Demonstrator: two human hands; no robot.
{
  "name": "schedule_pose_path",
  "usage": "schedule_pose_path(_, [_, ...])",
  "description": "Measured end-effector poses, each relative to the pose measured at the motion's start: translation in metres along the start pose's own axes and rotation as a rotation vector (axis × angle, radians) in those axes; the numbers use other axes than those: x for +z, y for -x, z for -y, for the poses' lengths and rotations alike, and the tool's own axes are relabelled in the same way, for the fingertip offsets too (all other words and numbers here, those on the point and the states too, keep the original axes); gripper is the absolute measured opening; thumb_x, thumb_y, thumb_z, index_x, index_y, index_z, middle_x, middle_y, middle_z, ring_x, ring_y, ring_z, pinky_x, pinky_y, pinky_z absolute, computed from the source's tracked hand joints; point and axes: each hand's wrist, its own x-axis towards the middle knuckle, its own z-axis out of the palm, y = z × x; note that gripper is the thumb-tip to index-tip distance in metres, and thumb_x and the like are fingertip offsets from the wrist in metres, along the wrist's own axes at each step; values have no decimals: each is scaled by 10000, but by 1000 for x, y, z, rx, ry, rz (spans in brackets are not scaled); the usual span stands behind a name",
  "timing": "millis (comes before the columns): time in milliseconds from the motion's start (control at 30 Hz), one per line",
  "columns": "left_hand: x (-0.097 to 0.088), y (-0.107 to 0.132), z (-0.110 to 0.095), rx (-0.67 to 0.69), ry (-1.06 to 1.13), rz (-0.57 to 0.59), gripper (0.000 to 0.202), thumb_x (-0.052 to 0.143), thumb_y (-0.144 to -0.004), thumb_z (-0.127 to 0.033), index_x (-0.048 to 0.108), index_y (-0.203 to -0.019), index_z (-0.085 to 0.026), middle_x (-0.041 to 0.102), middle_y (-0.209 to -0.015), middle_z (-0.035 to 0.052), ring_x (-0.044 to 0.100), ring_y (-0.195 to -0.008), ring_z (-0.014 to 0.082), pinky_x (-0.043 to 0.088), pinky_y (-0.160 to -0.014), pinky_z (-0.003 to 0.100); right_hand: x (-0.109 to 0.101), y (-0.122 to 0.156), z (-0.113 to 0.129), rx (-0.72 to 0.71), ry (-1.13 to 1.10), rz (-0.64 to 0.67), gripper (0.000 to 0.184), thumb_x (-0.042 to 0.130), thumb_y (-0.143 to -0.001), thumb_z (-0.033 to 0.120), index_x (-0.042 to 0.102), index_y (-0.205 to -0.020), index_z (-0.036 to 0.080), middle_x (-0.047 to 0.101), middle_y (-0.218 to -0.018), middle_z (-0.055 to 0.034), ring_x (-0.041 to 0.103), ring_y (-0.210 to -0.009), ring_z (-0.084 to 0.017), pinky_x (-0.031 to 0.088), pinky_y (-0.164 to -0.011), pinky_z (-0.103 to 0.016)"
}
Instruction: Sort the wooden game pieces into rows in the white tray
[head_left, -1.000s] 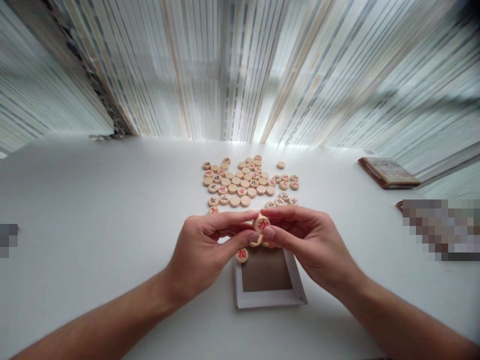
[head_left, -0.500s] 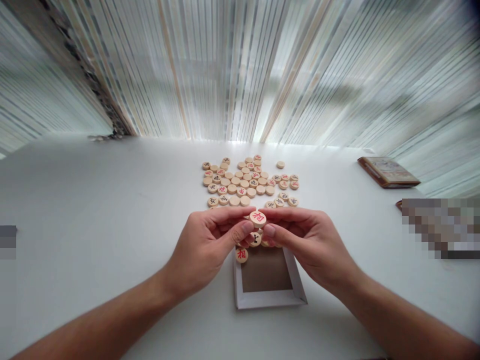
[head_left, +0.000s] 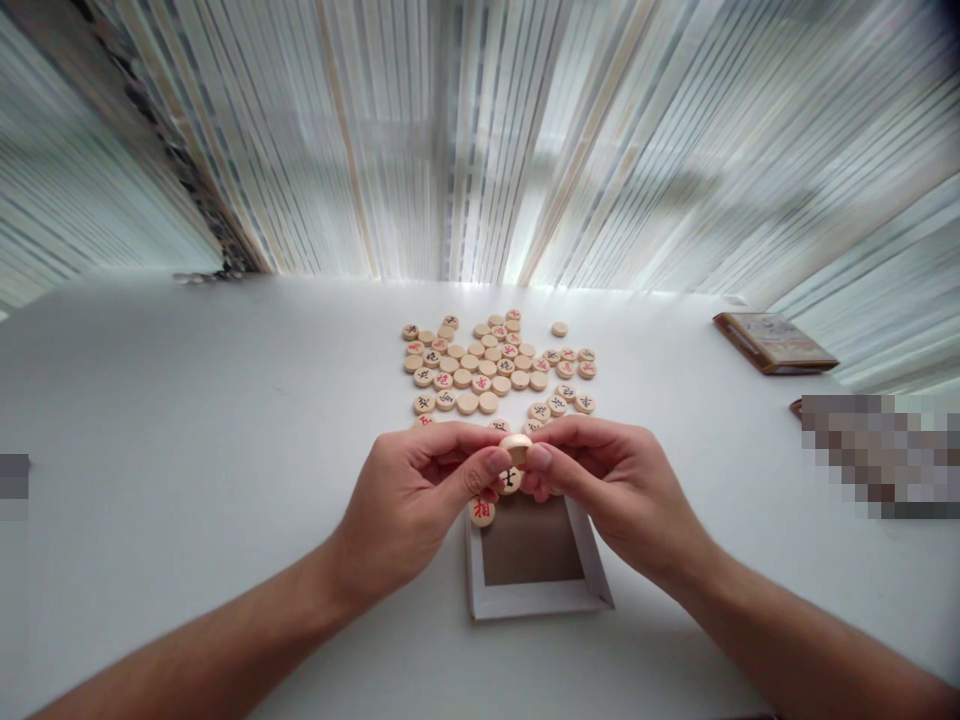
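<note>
Between the fingertips of both hands is a round wooden xiangqi piece [head_left: 516, 449], tilted so that its pale edge and a blank side face me. My left hand [head_left: 420, 480] pinches it from the left and my right hand [head_left: 600, 480] from the right, both closed. Just below and behind it, a piece with a black character [head_left: 510, 480] shows between the hands. A piece with a red character [head_left: 482, 511] lies at the upper left corner of the shallow white box [head_left: 544, 602], which has a brown bottom. The box's far side is hidden by my hands.
Many xiangqi pieces [head_left: 481, 383], some face up and some blank side up, lie across the white table [head_left: 225, 440] beyond my hands. A brown-edged box or book [head_left: 776, 343] lies at the right, near a blurred-out item [head_left: 877, 455]. A striped curtain [head_left: 420, 140] hangs behind.
The held piece has turned: its red character faced me before, and now its edge and blank side do. Both hands stay in nearly the same place.
</note>
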Motion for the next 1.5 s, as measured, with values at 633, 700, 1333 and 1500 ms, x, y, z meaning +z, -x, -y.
schedule_pose_path(633, [1, 3, 3, 141, -223, 129, 269, 770, -925, -93, 832, -1174, -174, 849, -932, 48, 782, -795, 139, 625, -752, 196, 3, 1, 3, 143, -130, 95, 247, 1001, -689, 161, 768, -770, 154, 722, -658, 15, 562, -550, -59, 414, -499, -131])
schedule_pose_path(700, [0, 4, 2, 230, -302, 142, 297, 780, -910, -59, 838, -1169, -192, 856, -960, 34, 781, -817, 126, 613, -784, 177, 3, 2, 4, 144, -94, 93, 256, 995, -701, 180, 743, -717, 142, 673, -599, 28, 516, -523, -52, 382, -477, -132])
schedule_pose_path(1333, [5, 0, -2, -155, 247, 63, 346, 961, -745, -124, 872, -1076, -172, 826, -762, 31, 767, -664, 124, 635, -655, 157, -1, 1, -2, 201, -207, 195, 214, 931, -834, 286, 771, -898, 160, 750, -729, -13, 567, -538, -53, 437, -503, -138])
schedule_pose_path(1500, [5, 4, 2, -103, 109, 37, 320, 927, -791, -155, 869, -1105, -172, 853, -809, 51, 793, -662, 138, 660, -670, 163, 3, 2, -1, 201, -209, 192, 311, 1014, -697, 225, 766, -876, 165, 746, -709, -9, 680, -655, -116, 493, -576, -171])
